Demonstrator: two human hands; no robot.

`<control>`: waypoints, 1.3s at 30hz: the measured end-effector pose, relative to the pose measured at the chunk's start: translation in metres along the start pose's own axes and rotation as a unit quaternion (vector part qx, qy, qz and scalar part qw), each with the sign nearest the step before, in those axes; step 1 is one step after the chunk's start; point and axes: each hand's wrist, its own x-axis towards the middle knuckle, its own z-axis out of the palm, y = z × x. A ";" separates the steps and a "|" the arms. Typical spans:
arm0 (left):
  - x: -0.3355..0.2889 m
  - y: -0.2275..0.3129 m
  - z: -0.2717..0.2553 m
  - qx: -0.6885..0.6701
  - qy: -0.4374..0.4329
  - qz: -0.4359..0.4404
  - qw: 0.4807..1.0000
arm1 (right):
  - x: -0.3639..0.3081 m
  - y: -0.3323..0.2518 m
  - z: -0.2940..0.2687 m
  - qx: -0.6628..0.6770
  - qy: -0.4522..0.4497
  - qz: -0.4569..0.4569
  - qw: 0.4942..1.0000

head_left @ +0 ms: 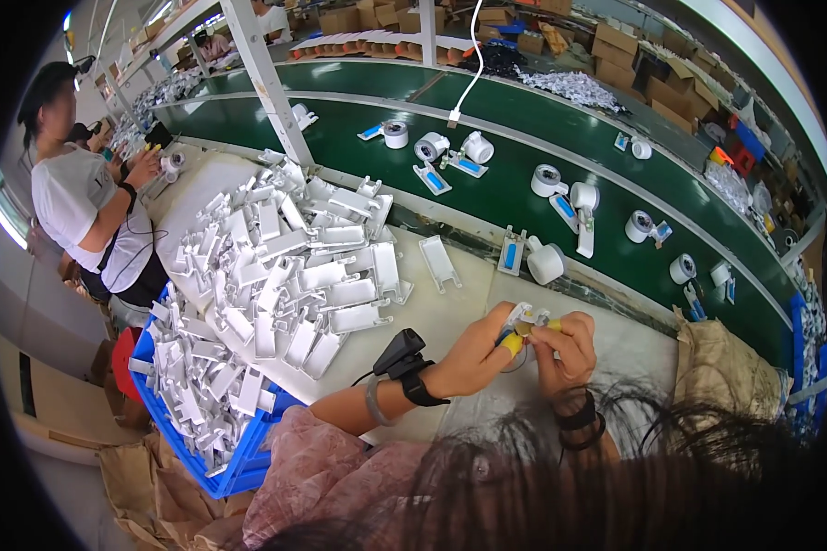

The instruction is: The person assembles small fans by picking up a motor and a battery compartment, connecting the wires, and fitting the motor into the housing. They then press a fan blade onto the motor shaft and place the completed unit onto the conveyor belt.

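Observation:
In front of me my left hand [480,356] and my right hand [565,354] are close together over the pale worktop. My left hand is closed around a hand tool with yellow-and-blue grips [512,343], which looks like pliers. A small white plastic part [522,312] sits at the fingertips, touching the tool's metal end. Fingers of my right hand are pinched beside another yellow piece [552,324]; what exactly they grip is partly hidden. Left of my hands, a large heap of white plastic housings [326,273] covers the worktop, and one separate housing [440,264] lies nearer.
A blue bin [234,482] of white housings stands at my left. Beyond the worktop runs a green conveyor [340,142] carrying white round units [546,264] with blue-marked pieces. A white cable [470,83] hangs over it. A co-worker [92,197] stands far left; brown sacking [726,367] lies right.

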 end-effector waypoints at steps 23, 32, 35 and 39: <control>-0.001 -0.008 0.003 0.048 0.019 0.003 0.999 | -0.003 0.000 0.001 -0.021 -0.021 0.014 0.999; -0.001 -0.003 -0.003 0.056 0.032 -0.050 0.997 | -0.001 -0.007 0.008 -0.043 -0.025 0.007 0.999; -0.003 -0.006 -0.009 0.014 0.040 -0.142 0.989 | 0.009 -0.006 0.012 -0.029 -0.035 0.026 0.999; 0.031 -0.014 -0.056 0.108 0.015 -0.010 0.994 | 0.055 0.019 0.016 0.071 -0.094 0.066 0.991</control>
